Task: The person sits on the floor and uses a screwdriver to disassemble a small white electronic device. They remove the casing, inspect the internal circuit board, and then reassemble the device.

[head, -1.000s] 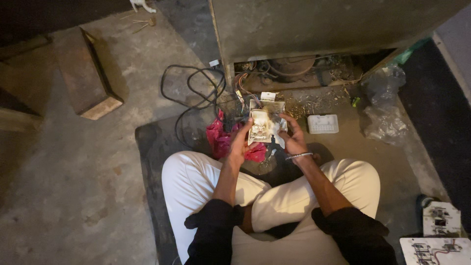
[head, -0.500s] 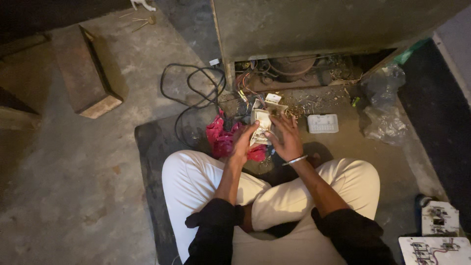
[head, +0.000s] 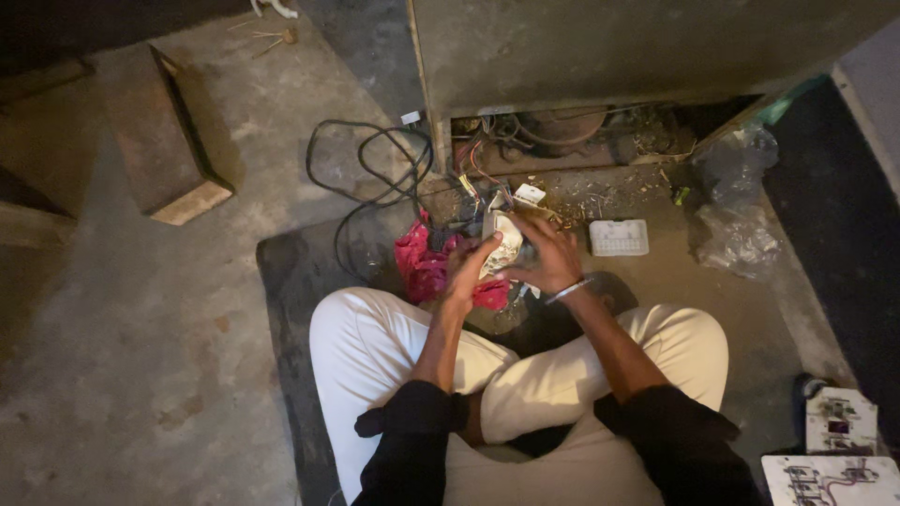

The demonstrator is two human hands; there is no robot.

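Observation:
I sit cross-legged on a dark floor mat (head: 300,290) in white trousers and dark sleeves. My left hand (head: 469,270) and my right hand (head: 551,258) both grip a small white part (head: 506,245) in front of my knees. Coloured wires (head: 483,183) run from it to the open base of a grey appliance (head: 637,56). A bracelet rings my right wrist. A crumpled pink cloth (head: 422,267) lies under my left hand.
A black cable (head: 370,173) loops on the floor to the left. A white rectangular cover (head: 619,237) lies to the right, clear plastic bags (head: 736,201) beyond it. A wooden block (head: 173,141) sits far left. White circuit boards (head: 834,454) lie at bottom right.
The white part was held flat and facing me; both hands have lowered it slightly and closed around it, turning it so less of it shows.

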